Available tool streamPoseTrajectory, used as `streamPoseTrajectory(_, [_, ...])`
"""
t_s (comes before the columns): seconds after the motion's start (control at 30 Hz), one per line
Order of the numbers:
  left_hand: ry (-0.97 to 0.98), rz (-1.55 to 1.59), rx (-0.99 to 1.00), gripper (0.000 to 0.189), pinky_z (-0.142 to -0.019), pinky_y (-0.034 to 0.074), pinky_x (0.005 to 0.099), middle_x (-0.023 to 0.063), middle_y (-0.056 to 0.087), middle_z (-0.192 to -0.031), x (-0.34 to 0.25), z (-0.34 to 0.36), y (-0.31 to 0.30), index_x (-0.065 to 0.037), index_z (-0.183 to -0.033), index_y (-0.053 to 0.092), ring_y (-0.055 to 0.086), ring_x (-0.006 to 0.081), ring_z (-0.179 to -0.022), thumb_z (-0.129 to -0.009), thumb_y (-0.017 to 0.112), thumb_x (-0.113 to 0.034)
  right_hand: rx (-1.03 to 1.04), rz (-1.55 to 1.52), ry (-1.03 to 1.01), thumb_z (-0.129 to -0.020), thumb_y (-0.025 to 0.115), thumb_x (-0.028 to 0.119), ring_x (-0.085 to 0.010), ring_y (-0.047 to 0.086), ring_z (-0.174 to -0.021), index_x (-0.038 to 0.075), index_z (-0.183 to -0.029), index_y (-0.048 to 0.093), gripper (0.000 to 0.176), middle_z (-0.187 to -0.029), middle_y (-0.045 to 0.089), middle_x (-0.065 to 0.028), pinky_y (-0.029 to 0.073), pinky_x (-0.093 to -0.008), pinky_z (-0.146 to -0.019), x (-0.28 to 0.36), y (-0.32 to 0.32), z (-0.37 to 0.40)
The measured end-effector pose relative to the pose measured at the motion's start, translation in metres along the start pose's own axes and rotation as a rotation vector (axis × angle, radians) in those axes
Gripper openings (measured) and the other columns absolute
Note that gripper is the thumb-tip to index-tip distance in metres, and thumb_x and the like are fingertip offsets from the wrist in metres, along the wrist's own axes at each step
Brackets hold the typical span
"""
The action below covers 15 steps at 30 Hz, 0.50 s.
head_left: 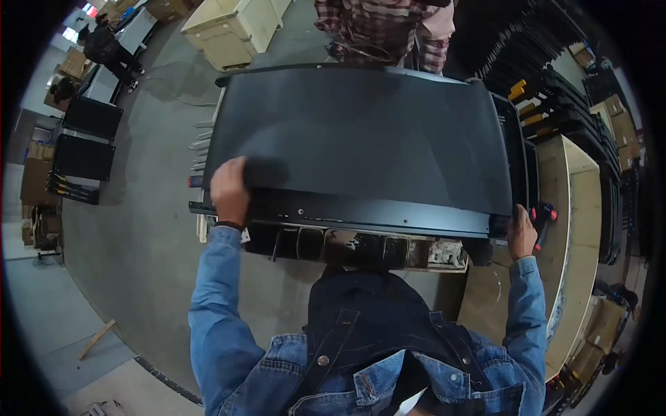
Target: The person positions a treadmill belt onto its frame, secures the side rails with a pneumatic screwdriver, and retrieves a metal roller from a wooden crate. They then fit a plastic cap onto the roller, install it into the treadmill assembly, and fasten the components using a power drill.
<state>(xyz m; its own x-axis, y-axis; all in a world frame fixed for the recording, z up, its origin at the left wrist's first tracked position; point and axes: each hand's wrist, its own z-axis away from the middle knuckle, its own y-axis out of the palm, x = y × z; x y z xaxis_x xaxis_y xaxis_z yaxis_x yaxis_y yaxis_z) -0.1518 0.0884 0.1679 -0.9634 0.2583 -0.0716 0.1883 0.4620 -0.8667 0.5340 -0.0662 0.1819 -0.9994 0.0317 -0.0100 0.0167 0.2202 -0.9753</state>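
Observation:
A wide black sheet (361, 135) lies over a long flat frame in front of me, with a dark metal rail (347, 211) along its near side. My left hand (229, 191), slightly blurred, is closed at the sheet's near left corner, casting a shadow on it. At the near right corner, my right hand (522, 234) is closed around the sheet's edge beside the rail's end. Its fingertips are partly hidden. Screw heads show along the rail.
Below the rail is a parts tray (354, 246) with several compartments. A red-and-black power tool (546, 220) lies right of my hand, near an open wooden crate (581, 208). Across the frame stands a person in a plaid shirt (381, 31). Another wooden crate (232, 35) stands behind.

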Motion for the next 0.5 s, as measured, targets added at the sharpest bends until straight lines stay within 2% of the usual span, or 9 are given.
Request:
streamPoseTrajectory(0.07, [-0.245, -0.102, 0.027, 0.042, -0.093, 0.048, 0.0473, 0.0133, 0.063, -0.114, 0.072, 0.011, -0.014, -0.009, -0.117, 0.063, 0.060, 0.0374, -0.109, -0.076, 0.060, 0.000, 0.092, 0.074, 0.276, -0.085, 0.066, 0.013, -0.0392, 0.067, -0.089, 0.009, -0.132, 0.052, 0.049, -0.104, 0.068, -0.0172, 0.055, -0.0478, -0.075, 0.008, 0.019, -0.001])
streamPoseTrajectory(0.1, [-0.355, -0.156, 0.119, 0.040, -0.091, 0.049, 0.0488, 0.0147, 0.063, -0.112, 0.107, 0.021, -0.012, -0.009, -0.115, 0.063, 0.061, 0.0394, -0.106, -0.076, 0.058, -0.001, 0.021, 0.044, 0.216, -0.082, 0.067, 0.015, -0.0401, 0.068, -0.089, 0.009, -0.120, 0.056, 0.040, -0.101, 0.069, -0.0170, 0.054, -0.0509, -0.074, 0.012, 0.028, -0.004])
streamPoseTrajectory(0.13, [-0.344, -0.153, 0.153, 0.037, -0.088, 0.049, 0.0508, 0.0162, 0.063, -0.111, 0.141, 0.038, 0.004, -0.009, -0.113, 0.063, 0.061, 0.0408, -0.103, -0.076, 0.057, -0.002, 0.007, 0.044, 0.237, -0.082, 0.067, 0.015, -0.0401, 0.068, -0.089, 0.009, -0.120, 0.056, 0.040, -0.101, 0.069, -0.0170, 0.054, -0.0509, -0.074, 0.005, 0.038, -0.006])
streamPoseTrajectory(0.17, [-0.332, -0.152, 0.188, 0.035, -0.085, 0.049, 0.0527, 0.0178, 0.062, -0.110, 0.163, 0.053, 0.016, -0.008, -0.111, 0.063, 0.061, 0.0423, -0.099, -0.077, 0.056, -0.004, 0.143, 0.112, 0.254, -0.081, 0.066, 0.013, -0.0406, 0.067, -0.089, 0.009, -0.113, 0.056, 0.034, -0.100, 0.069, -0.0167, 0.054, -0.0517, -0.074, -0.008, 0.048, -0.007])
streamPoseTrajectory(0.2, [-0.290, -0.116, 0.165, 0.034, -0.083, 0.049, 0.0537, 0.0189, 0.063, -0.108, 0.167, 0.058, 0.010, -0.008, -0.110, 0.063, 0.061, 0.0429, -0.098, -0.078, 0.055, -0.005, 0.282, 0.176, 0.273, -0.081, 0.065, 0.011, -0.0410, 0.067, -0.089, 0.009, -0.106, 0.056, 0.027, -0.098, 0.069, -0.0164, 0.054, -0.0524, -0.074, -0.010, 0.052, -0.006])
streamPoseTrajectory(0.23, [-0.251, -0.079, 0.145, 0.033, -0.081, 0.049, 0.0547, 0.0200, 0.063, -0.105, 0.165, 0.064, 0.005, -0.008, -0.110, 0.063, 0.061, 0.0434, -0.096, -0.078, 0.055, -0.006, 0.241, 0.123, 0.272, -0.081, 0.065, 0.012, -0.0413, 0.067, -0.090, 0.008, -0.097, 0.053, 0.021, -0.097, 0.068, -0.0166, 0.055, -0.0533, -0.074, -0.006, 0.041, -0.002])
streamPoseTrajectory(0.33, [-0.312, 0.086, 0.167, 0.030, -0.078, 0.048, 0.0549, 0.0201, 0.063, -0.096, 0.157, 0.067, -0.013, -0.009, -0.107, 0.063, 0.061, 0.0441, -0.092, -0.078, 0.055, -0.005, 0.334, 0.173, 0.301, -0.082, 0.066, 0.015, -0.0409, 0.067, -0.090, 0.008, -0.100, 0.056, 0.022, -0.099, 0.069, -0.0163, 0.055, -0.0524, -0.075, -0.006, 0.024, 0.011])
streamPoseTrajectory(0.43, [-0.259, 0.055, 0.249, 0.030, -0.077, 0.049, 0.0533, 0.0205, 0.064, -0.092, 0.180, 0.066, 0.006, -0.008, -0.105, 0.063, 0.062, 0.0442, -0.088, -0.077, 0.056, -0.004, 0.227, 0.090, 0.290, -0.080, 0.064, 0.014, -0.0419, 0.067, -0.092, 0.011, -0.106, 0.065, 0.027, -0.097, 0.070, -0.0189, 0.054, -0.0533, -0.078, -0.004, 0.026, 0.008])
streamPoseTrajectory(0.5, [-0.187, 0.148, 0.223, 0.029, -0.076, 0.049, 0.0516, 0.0200, 0.066, -0.095, 0.199, 0.077, 0.022, -0.007, -0.104, 0.064, 0.062, 0.0435, -0.086, -0.076, 0.058, -0.004, 0.355, 0.148, 0.352, -0.077, 0.065, 0.018, -0.0399, 0.069, -0.088, 0.009, -0.094, 0.071, 0.020, -0.091, 0.071, -0.0179, 0.056, -0.0522, -0.078, -0.004, 0.026, 0.001])
